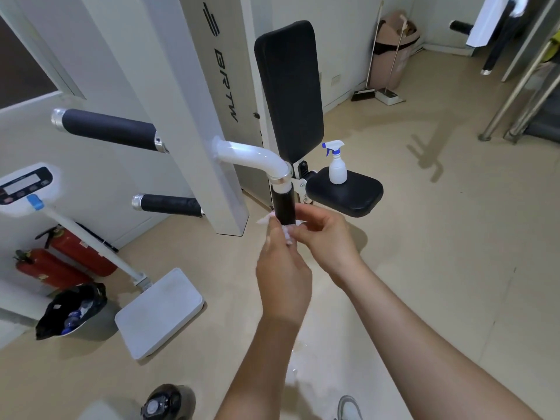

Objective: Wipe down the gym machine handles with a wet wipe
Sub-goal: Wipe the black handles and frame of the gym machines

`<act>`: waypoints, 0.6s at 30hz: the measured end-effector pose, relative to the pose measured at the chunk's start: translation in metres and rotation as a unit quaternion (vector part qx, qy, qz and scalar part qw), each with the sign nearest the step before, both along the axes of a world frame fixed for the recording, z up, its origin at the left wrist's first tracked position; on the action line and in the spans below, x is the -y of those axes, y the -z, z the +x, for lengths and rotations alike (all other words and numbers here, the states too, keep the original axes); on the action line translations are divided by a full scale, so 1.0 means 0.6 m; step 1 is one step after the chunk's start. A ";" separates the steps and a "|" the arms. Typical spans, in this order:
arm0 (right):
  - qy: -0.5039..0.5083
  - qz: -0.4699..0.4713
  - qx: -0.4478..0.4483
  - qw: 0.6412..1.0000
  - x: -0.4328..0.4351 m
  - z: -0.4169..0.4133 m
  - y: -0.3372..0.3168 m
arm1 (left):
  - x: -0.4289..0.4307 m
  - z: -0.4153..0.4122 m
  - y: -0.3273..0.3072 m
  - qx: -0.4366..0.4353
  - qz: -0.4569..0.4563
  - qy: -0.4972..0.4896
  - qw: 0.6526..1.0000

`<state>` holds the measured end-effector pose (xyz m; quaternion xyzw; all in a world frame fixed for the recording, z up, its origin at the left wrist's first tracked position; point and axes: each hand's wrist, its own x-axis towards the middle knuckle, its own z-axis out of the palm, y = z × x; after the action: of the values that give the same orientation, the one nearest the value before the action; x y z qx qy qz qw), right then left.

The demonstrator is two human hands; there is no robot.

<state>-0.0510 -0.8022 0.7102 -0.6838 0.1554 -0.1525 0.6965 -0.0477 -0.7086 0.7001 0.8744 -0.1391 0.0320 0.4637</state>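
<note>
Both the left hand [283,277] and the right hand [325,237] pinched a wet wipe [286,231] around the black handle's [283,207] lower end, hiding its tip and most of the wipe.

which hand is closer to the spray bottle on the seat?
Right. The right hand is just below and left of the spray bottle, at the handle's lower end. The left hand sits lower, farther from it.

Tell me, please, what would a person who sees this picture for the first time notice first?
Most striking are the two hands, left hand and right hand, meeting in the centre around a white wet wipe at the lower end of a vertical black handle. Just behind, a white spray bottle stands upright on the black seat pad. At far left, two red fire extinguishers lie by the wall.
</note>
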 end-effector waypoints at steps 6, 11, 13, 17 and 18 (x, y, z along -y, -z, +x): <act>0.010 -0.001 -0.044 0.999 0.009 -0.008 0.002 | -0.011 -0.003 0.017 0.022 -0.062 -0.037 0.997; -0.034 -0.030 -0.073 0.996 0.017 -0.018 0.007 | 0.010 0.023 0.016 -0.040 -0.126 -0.114 0.985; -0.057 -0.054 -0.073 0.994 0.020 -0.015 0.010 | 0.012 0.025 0.030 -0.065 -0.088 -0.111 0.988; -0.062 -0.092 -0.077 0.991 0.019 -0.014 0.007 | 0.002 0.033 0.047 -0.068 -0.014 -0.075 0.995; -0.058 -0.096 -0.074 0.991 0.020 -0.015 0.007 | 0.002 0.035 0.042 -0.056 -0.019 -0.079 0.995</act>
<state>-0.0600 -0.8141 0.7059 -0.7647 0.1508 -0.0750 0.6220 -0.0267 -0.7097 0.6746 0.8743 -0.0430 0.0223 0.4829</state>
